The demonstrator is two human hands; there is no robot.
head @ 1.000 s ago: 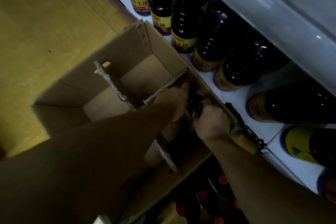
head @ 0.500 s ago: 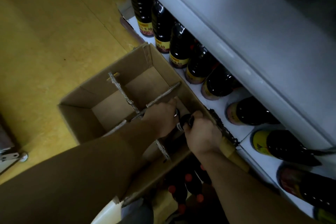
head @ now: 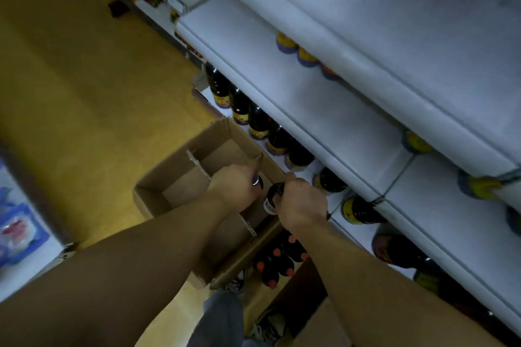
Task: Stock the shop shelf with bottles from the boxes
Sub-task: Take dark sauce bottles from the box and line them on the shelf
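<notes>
An open cardboard box (head: pixel 180 166) with cardboard dividers stands on the floor against the bottom shelf (head: pixel 335 205). My left hand (head: pixel 235 186) grips the top of a dark bottle (head: pixel 258 181) inside the box. My right hand (head: pixel 300 201) grips the neck of a second dark bottle (head: pixel 273 197) at the box's right wall. A row of dark bottles with yellow labels (head: pixel 258 121) stands along the bottom shelf.
White shelves (head: pixel 352 110) rise above, with a few bottles set far back. A second box of dark bottles with red caps (head: pixel 277 259) sits on the floor below my right arm. The yellow floor (head: pixel 84 93) spreads to the left. Blue packs (head: pixel 17 222) lie at the far left.
The camera has pulled up and back, so more shelves show. Both hands stay on the bottle tops and have risen a little in the box.
</notes>
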